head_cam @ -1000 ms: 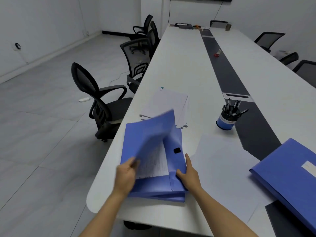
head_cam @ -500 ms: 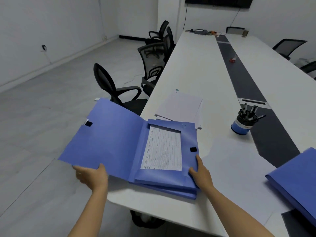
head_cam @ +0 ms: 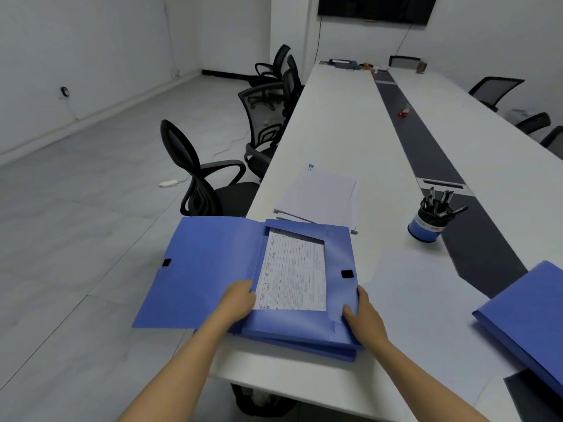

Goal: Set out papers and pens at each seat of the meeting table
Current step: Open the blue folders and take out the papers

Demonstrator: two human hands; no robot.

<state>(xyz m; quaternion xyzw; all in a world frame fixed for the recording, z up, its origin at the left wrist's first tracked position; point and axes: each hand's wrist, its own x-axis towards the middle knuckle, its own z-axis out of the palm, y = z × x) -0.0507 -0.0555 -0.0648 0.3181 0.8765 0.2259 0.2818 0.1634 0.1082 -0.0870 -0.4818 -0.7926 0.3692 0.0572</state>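
A blue file folder (head_cam: 338, 254) lies open on top of another blue folder at the near left corner of the white meeting table (head_cam: 341, 123). Its lid (head_cam: 198, 269) hangs out over the table's left edge. Printed papers (head_cam: 292, 272) lie inside it. My left hand (head_cam: 239, 303) reaches into the folder's left side, fingers at the papers' lower left corner. My right hand (head_cam: 362, 315) holds the folder's lower right edge. A stack of white paper (head_cam: 320, 196) with a binder clip lies just beyond. A blue cup of pens (head_cam: 426, 223) stands to the right.
A loose white sheet (head_cam: 426, 293) lies right of the folder, and another blue folder (head_cam: 530, 318) sits at the near right. Black chairs (head_cam: 198, 184) line the table's left side, others the far right. Small items lie at the far end. A dark strip runs down the table's middle.
My left hand swung the lid fully open to the left, let go of it and moved in to the papers' corner. My right hand stayed on the folder's right edge.
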